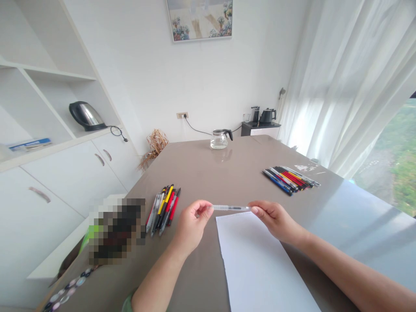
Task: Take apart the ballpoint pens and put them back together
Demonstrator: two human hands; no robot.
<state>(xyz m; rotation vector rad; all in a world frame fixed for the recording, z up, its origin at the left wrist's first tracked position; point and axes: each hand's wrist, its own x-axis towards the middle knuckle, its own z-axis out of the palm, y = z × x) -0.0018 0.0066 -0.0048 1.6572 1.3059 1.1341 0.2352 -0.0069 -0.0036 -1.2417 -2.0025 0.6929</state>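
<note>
A clear-barrelled pen (pixel 230 208) is stretched level between my two hands, above the far edge of a white sheet of paper (pixel 256 260). My left hand (pixel 194 223) pinches one end of it between thumb and fingers. At the other end, my right hand (pixel 274 219) has its thumb and fingertips closed on the tip. A loose bunch of pens (pixel 163 210), some yellow, red, black and clear, lies to the left of my left hand. Beyond my right hand rests a second group of pens (pixel 290 180), laid roughly side by side.
A glass pot (pixel 219 139) with a black handle stands at the far end of the brown table (pixel 201 173). Paper scraps (pixel 305 167) lie by the right-hand pens. At the left edge are a pixelated area and a beaded strap (pixel 69 288). White cabinets (pixel 65 182) flank the table.
</note>
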